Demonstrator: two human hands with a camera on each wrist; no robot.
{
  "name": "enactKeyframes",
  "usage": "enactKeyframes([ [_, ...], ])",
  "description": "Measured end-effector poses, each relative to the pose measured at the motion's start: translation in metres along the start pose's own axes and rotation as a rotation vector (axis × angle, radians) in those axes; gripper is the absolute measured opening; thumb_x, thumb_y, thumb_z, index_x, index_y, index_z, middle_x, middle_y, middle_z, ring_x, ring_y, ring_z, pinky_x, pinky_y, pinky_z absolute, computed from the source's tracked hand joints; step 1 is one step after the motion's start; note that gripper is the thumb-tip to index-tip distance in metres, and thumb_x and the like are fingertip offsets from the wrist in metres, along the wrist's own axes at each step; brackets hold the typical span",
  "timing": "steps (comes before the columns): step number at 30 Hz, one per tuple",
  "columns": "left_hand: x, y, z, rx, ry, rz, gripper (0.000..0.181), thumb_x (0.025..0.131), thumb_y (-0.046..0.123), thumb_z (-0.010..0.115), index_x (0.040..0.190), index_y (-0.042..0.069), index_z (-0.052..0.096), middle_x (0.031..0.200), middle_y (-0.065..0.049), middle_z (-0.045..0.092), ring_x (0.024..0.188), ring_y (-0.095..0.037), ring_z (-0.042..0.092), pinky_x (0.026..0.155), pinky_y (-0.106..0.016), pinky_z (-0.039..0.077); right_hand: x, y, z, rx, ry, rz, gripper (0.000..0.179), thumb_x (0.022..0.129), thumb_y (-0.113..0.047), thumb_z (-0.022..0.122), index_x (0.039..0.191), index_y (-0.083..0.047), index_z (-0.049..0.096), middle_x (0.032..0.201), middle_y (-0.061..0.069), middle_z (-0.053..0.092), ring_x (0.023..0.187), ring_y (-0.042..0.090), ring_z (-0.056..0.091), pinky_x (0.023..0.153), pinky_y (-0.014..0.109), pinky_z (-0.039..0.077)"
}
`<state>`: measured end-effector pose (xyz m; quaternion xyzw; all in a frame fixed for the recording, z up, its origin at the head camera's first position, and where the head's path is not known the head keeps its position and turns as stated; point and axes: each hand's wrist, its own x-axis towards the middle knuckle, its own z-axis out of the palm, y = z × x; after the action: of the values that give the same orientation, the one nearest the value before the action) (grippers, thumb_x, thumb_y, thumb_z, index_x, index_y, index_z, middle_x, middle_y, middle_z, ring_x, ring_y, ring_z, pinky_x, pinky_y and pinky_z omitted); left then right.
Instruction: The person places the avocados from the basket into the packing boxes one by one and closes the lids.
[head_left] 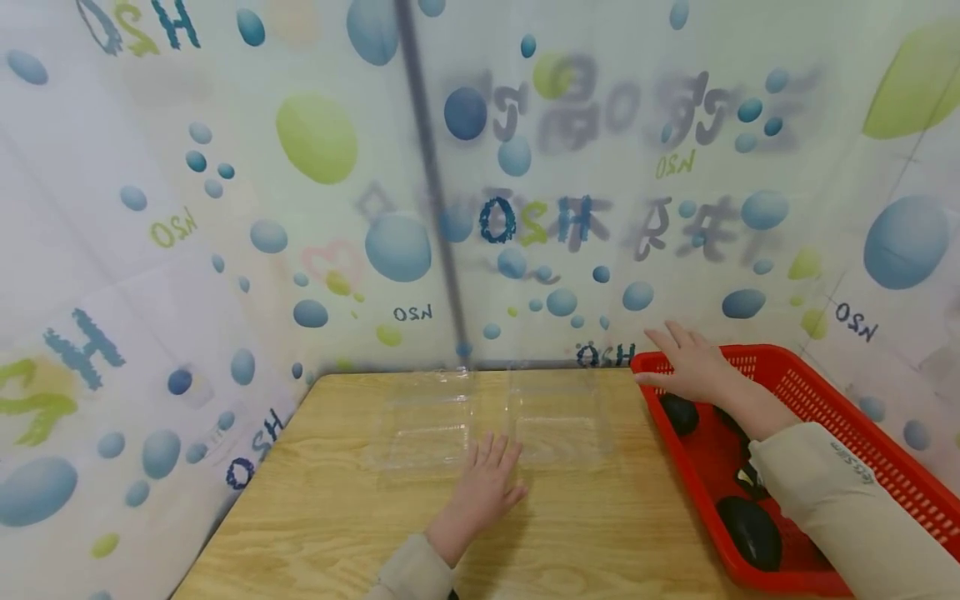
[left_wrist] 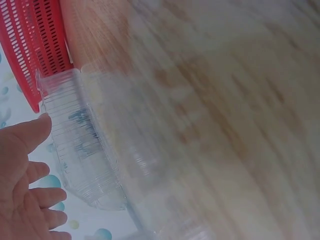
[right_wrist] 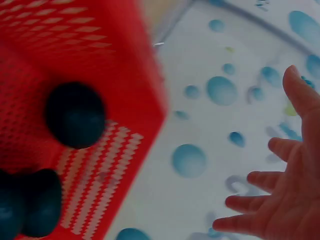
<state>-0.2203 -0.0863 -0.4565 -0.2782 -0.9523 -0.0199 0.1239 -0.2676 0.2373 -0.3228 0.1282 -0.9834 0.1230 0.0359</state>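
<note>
My left hand (head_left: pixel 487 483) is over the wooden table, fingers spread, close to the near edges of two clear plastic trays. The left tray (head_left: pixel 431 417) and the right tray (head_left: pixel 558 417) lie side by side towards the back. Nothing is in the left palm (left_wrist: pixel 20 185). My right hand (head_left: pixel 693 371) is stretched over the far left corner of a red plastic basket (head_left: pixel 686 475), fingers spread and holding nothing. Inside the basket lie several smooth, dark oval objects (head_left: pixel 750 532), one (head_left: pixel 679 414) near that corner. My right forearm hides part of the basket's contents.
A patterned sheet (head_left: pixel 525 292) with blue and green spots hangs behind the wooden table (head_left: pixel 337 517) and along its left side. The basket takes up the right side, its slotted wall (right_wrist: pixel 100 185) rising above the dark objects. A small black-and-yellowish item (head_left: pixel 750 479) lies among them.
</note>
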Motion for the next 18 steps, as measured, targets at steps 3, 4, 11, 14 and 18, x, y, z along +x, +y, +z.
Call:
enactKeyframes([
  [3, -0.002, 0.001, 0.002, -0.003, 0.0, -0.003, 0.061, 0.086, 0.039, 0.059, 0.135, 0.007, 0.042, 0.137, -0.018, 0.042, 0.129, -0.038, 0.034, 0.103, -0.051, 0.029, -0.002, 0.019, 0.014, 0.04, 0.015, -0.04, 0.076, 0.086, -0.043, 0.057, 0.14, 0.0, 0.027, 0.143, 0.035, 0.015, 0.125, 0.056, 0.017, 0.095, 0.07, 0.018],
  [4, -0.003, 0.001, 0.002, -0.003, -0.003, -0.005, 0.061, 0.086, 0.039, 0.059, 0.135, 0.007, 0.042, 0.137, -0.017, 0.043, 0.129, -0.038, 0.034, 0.103, -0.051, 0.029, -0.002, 0.025, 0.019, 0.05, 0.017, -0.051, 0.072, 0.087, -0.039, 0.057, 0.14, 0.001, 0.028, 0.142, 0.036, 0.016, 0.124, 0.057, 0.019, 0.096, 0.069, 0.019],
  [11, -0.003, 0.002, 0.004, -0.04, -0.024, -0.023, 0.061, 0.086, 0.039, 0.059, 0.136, 0.008, 0.041, 0.137, -0.016, 0.042, 0.127, -0.044, 0.034, 0.103, -0.052, 0.03, -0.003, 0.063, 0.051, 0.078, -0.008, -0.077, 0.052, 0.087, -0.015, 0.057, 0.129, 0.009, 0.039, 0.132, 0.041, 0.026, 0.115, 0.059, 0.032, 0.091, 0.067, 0.029],
  [14, -0.003, 0.003, 0.005, -0.04, -0.036, -0.03, 0.061, 0.086, 0.04, 0.058, 0.135, 0.008, 0.042, 0.138, -0.017, 0.04, 0.126, -0.045, 0.034, 0.102, -0.052, 0.03, -0.002, 0.076, 0.065, 0.101, -0.023, -0.063, 0.052, 0.086, -0.014, 0.059, 0.128, 0.01, 0.04, 0.13, 0.042, 0.028, 0.114, 0.059, 0.034, 0.09, 0.067, 0.031],
  [18, -0.002, 0.004, 0.004, -0.046, -0.06, -0.052, 0.06, 0.086, 0.042, 0.057, 0.135, 0.01, 0.043, 0.139, -0.017, 0.039, 0.127, -0.044, 0.034, 0.102, -0.052, 0.031, -0.001, 0.089, 0.079, 0.152, -0.069, -0.039, 0.058, 0.085, -0.021, 0.062, 0.128, 0.01, 0.04, 0.127, 0.042, 0.03, 0.112, 0.057, 0.036, 0.089, 0.066, 0.032],
])
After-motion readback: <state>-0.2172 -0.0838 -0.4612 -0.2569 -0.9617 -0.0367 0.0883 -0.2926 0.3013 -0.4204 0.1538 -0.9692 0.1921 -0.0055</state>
